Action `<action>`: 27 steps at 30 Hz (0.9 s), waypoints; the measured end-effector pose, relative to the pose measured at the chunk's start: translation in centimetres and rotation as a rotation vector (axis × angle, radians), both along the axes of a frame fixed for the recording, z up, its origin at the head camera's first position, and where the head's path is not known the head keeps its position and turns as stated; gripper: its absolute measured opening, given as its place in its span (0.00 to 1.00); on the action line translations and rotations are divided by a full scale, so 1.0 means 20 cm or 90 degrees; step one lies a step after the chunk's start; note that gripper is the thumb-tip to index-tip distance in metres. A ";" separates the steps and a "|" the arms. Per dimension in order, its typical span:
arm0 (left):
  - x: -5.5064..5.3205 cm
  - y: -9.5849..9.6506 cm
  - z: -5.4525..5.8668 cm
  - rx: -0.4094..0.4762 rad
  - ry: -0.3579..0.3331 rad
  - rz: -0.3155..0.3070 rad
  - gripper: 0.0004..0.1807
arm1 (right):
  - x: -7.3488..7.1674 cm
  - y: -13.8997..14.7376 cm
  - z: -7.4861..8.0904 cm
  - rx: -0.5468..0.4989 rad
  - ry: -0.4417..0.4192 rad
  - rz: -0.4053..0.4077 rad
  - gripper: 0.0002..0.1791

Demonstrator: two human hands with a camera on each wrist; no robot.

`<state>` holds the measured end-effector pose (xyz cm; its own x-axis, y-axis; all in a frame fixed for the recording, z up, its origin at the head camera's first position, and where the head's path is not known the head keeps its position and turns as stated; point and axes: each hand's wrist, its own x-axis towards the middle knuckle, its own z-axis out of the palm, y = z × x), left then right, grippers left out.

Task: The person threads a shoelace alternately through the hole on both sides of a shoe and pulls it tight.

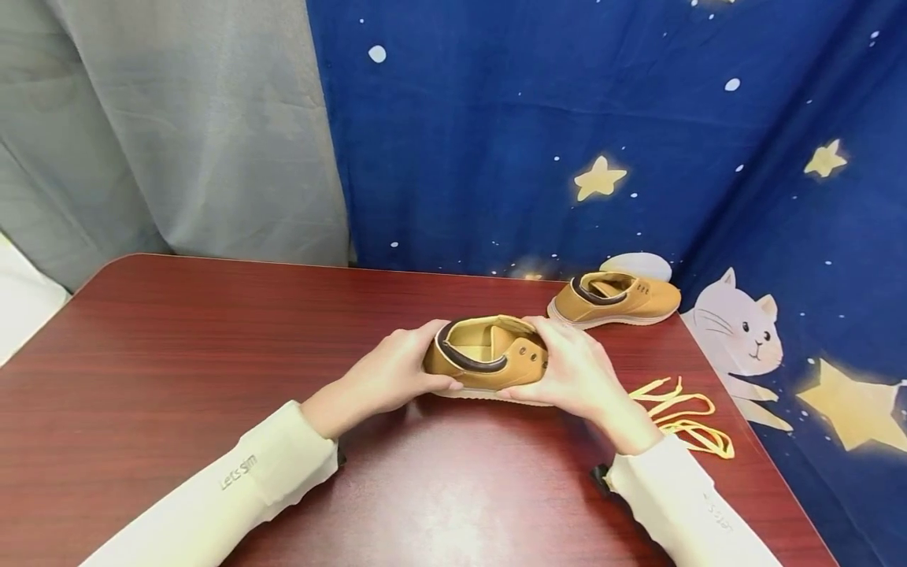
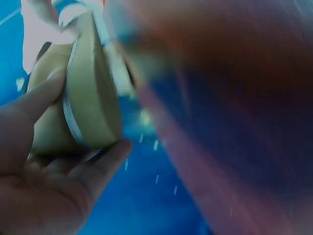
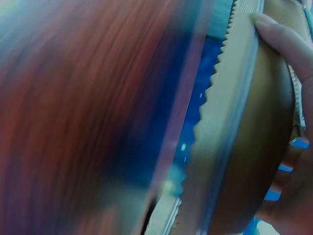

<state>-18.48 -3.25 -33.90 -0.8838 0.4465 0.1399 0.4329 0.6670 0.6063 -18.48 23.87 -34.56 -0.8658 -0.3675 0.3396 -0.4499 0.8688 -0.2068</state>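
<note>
A tan low shoe (image 1: 513,366) with a dark padded collar is gripped between both hands over the table's middle. Its eyelets show with no lace through them. My left hand (image 1: 393,368) holds the heel end, thumb on the near side. At the toe end, my right hand (image 1: 577,368) curls over the front and hides the toe. The left wrist view has the heel and pale sole of the shoe (image 2: 90,98) between thumb and fingers. In the right wrist view, blue curtain shows between the shoe's toothed sole (image 3: 220,112) and the table.
A matching tan shoe (image 1: 616,299) stands at the table's back right corner. Loose yellow shoelaces (image 1: 690,421) lie beside my right forearm. The dark red table (image 1: 234,339) ends at a grey curtain (image 1: 212,134) and a blue starry curtain (image 1: 482,150).
</note>
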 end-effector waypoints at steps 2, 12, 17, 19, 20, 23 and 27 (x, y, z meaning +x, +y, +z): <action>0.01 -0.04 0.01 -0.015 -0.002 0.011 0.37 | -0.01 -0.06 0.00 0.010 0.002 0.004 0.52; 0.03 -0.25 0.02 -0.038 -0.002 0.042 0.41 | -0.01 -0.30 0.02 0.044 0.003 0.022 0.51; 0.04 -0.34 0.02 -0.054 -0.024 0.051 0.46 | 0.02 -0.40 0.01 0.067 -0.037 -0.009 0.50; 0.05 -0.36 0.01 -0.058 -0.029 0.056 0.49 | 0.02 -0.44 0.00 0.073 -0.044 -0.009 0.50; 0.05 -0.37 0.00 -0.059 -0.030 0.057 0.49 | 0.02 -0.45 -0.01 0.072 -0.046 -0.006 0.49; 0.05 -0.40 -0.02 -0.060 -0.032 0.058 0.47 | 0.02 -0.49 -0.03 0.067 -0.046 0.007 0.49; 0.05 -0.44 -0.04 -0.061 -0.039 0.059 0.44 | 0.03 -0.52 -0.06 0.068 -0.059 0.008 0.49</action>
<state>-17.39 -12.09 -34.68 -0.9276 0.3709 0.0447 0.3305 0.7590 0.5609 -17.87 13.49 -35.79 -0.8866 -0.4084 0.2170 -0.4444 0.8823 -0.1552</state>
